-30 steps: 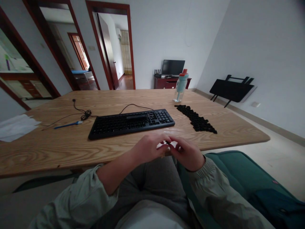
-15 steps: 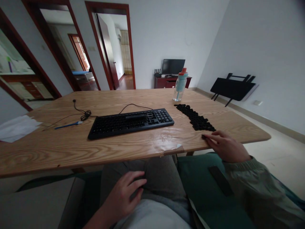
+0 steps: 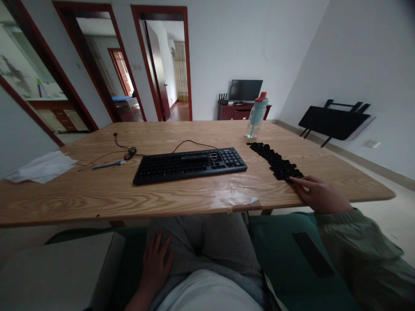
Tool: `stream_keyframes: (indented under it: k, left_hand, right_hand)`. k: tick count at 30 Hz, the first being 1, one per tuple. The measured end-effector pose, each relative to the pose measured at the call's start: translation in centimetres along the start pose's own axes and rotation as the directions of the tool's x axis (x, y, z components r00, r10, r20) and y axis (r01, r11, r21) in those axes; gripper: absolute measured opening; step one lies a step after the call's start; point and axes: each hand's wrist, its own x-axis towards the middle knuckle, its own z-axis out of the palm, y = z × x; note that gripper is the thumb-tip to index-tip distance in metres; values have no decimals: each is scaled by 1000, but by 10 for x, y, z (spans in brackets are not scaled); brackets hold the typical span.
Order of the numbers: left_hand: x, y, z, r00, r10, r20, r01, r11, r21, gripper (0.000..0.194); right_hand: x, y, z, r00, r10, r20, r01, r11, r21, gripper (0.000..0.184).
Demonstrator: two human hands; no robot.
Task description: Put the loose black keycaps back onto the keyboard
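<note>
My right hand [image 3: 319, 194] is at the near end of a long patch of loose black keycaps [image 3: 274, 159] on the table. Thumb and forefinger are closed together on a keycap [image 3: 289, 179] that touches the others in the patch. On my left thigh rests my left hand [image 3: 157, 261], fingers spread, holding nothing. A black keyboard [image 3: 188, 166] lies mid-table, some of its keys apparently off, with a slim dark piece and thin wires [image 3: 212, 156] on top.
A blue brush [image 3: 108, 165] and a coiled cable [image 3: 130, 153] lie left of the keyboard, near white tissues [image 3: 45, 166]. A water bottle [image 3: 256, 115] stands behind the keycaps. A dark phone-like slab [image 3: 313, 254] lies on the green seat [image 3: 275, 255].
My right hand has brought the pinched keycap up against the near end of the patch. My left hand has moved left and settled flat on the thigh. The view has shifted slightly left.
</note>
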Motion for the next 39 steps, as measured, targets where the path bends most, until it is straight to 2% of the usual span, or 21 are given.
stream_keyframes:
  k: [6, 10, 13, 17, 22, 25, 28, 30, 33, 36, 39]
  left_hand:
    - [-1, 9, -8, 999, -22, -30, 20, 999, -48, 48]
    - [-1, 8, -8, 999, -23, -31, 21, 999, -45, 48]
    - [-1, 6, -5, 999, -19, -40, 17, 999, -27, 48]
    - [-2, 4, -2, 999, 0, -49, -1, 1000, -23, 48]
    - [-2, 2, 0, 998, -6, -58, 4, 999, -32, 47]
    - [-1, 1, 2, 997, 7, -72, -8, 1000, -23, 47]
    - [-1, 1, 2, 997, 5, -74, -7, 1000, -25, 47]
    - [-1, 2, 1, 998, 0, -68, -2, 1000, -26, 47]
    - [-2, 3, -2, 998, -6, -55, 5, 999, -32, 47]
    - [-2, 4, -4, 999, -6, -50, 4, 999, -52, 47]
    - [-2, 4, -3, 999, -5, -51, 3, 999, -50, 47]
  right_hand:
    - [-5, 0, -2, 998, -57, -26, 60, 983, 172, 46]
    - [-7, -2, -3, 995, 29, -91, -5, 968, 252, 49]
    - [-6, -3, -3, 999, 26, -44, -11, 951, 309, 46]
    - [2, -3, -6, 999, 19, 43, -29, 966, 256, 45]
    - [4, -11, -14, 987, 136, 82, -147, 978, 151, 43]
    - [5, -15, -16, 983, 165, 83, -181, 949, 260, 46]
    - [11, -15, -17, 987, 105, 122, -144, 910, 388, 52]
    - [16, -15, -17, 988, 78, 133, -124, 915, 383, 53]
    - [22, -12, -13, 995, 40, 91, -68, 938, 340, 47]
    - [25, -5, -7, 1000, 0, -16, 4, 954, 298, 39]
    - [24, 4, -3, 998, 10, -63, 5, 971, 238, 33]
